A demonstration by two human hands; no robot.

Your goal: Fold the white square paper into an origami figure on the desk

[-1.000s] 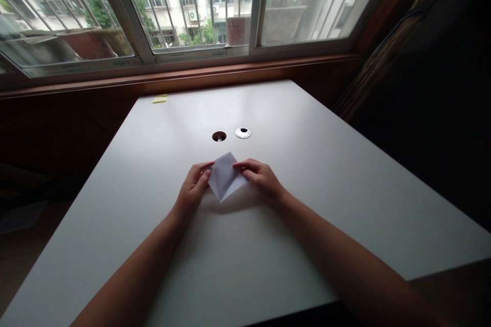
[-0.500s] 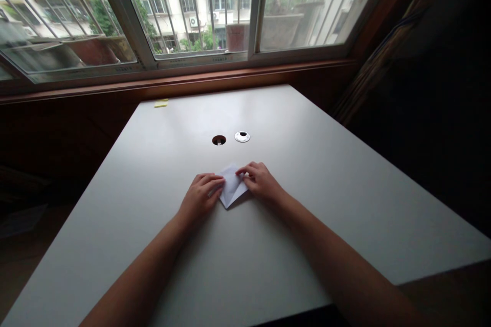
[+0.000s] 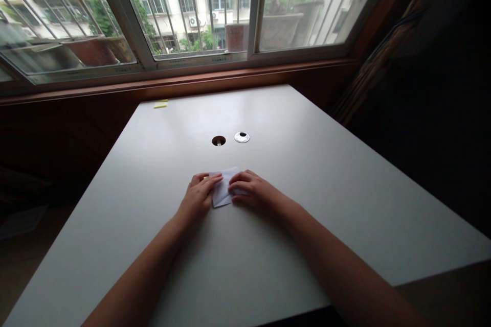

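Note:
A small piece of folded white paper [image 3: 221, 192] lies on the white table [image 3: 230, 260], between my two hands. My left hand [image 3: 200, 191] grips its left side, with the fingers over the top and the thumb tucked near the edge. On the right side, my right hand [image 3: 251, 189] has its curled fingers pressed down on the paper and covers that part of it. Creases show on the open middle strip. The paper's right edge is mostly hidden under the right hand.
Beyond the paper are a round cable hole [image 3: 218, 141] and a silver ring-shaped cover [image 3: 242, 137]. A yellow sticky note [image 3: 160, 104] lies at the table's far left corner. A barred window [image 3: 192, 10] stands behind the table.
The paper has turned and shifted slightly left, so its lower point now sits further left. My right hand has moved left and down over it; my left hand has moved slightly left.

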